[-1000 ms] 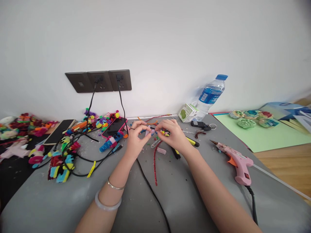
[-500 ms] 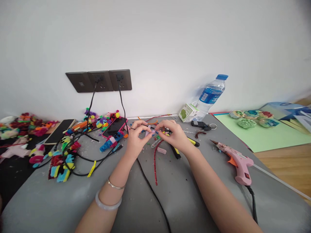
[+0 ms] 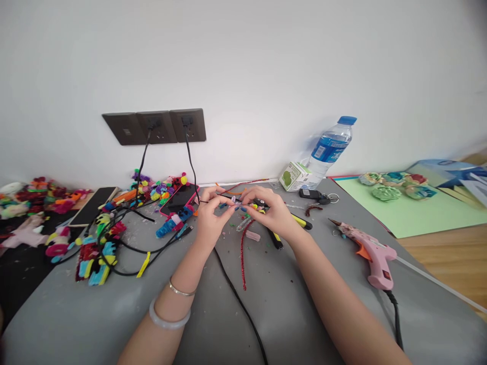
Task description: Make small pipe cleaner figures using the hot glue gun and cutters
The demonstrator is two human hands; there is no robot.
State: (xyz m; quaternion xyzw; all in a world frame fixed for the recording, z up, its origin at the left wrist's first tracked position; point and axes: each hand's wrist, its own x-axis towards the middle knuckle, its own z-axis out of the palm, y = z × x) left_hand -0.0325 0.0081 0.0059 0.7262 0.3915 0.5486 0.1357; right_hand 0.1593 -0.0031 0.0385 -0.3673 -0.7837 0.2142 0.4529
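My left hand (image 3: 214, 210) and my right hand (image 3: 268, 210) meet over the middle of the table, thumbs and forefingers pinched together. Between their fingertips is a small lavender pipe cleaner piece (image 3: 233, 199), mostly hidden by the fingers. Below the hands lies a red tinsel pipe cleaner (image 3: 243, 258), and beside it a short pale pink fuzzy piece (image 3: 253, 235). Pliers with black and yellow handles (image 3: 275, 238) rest under and beside my right hand. Small beads and scraps are scattered beneath the fingers.
A pink glue gun (image 3: 375, 253) lies right, its cord trailing forward. A water bottle (image 3: 330, 149), a green-white box (image 3: 294, 176) and keys (image 3: 332, 198) are behind. Left are phones (image 3: 95, 205), black cables (image 3: 152, 249) and colourful pipe cleaner figures (image 3: 101, 261). Another cord (image 3: 239, 299) crosses the front.
Both hands have shifted only slightly, and the fingertips have closed in. The lavender piece, which showed as a small loop, is now more covered by the fingers.
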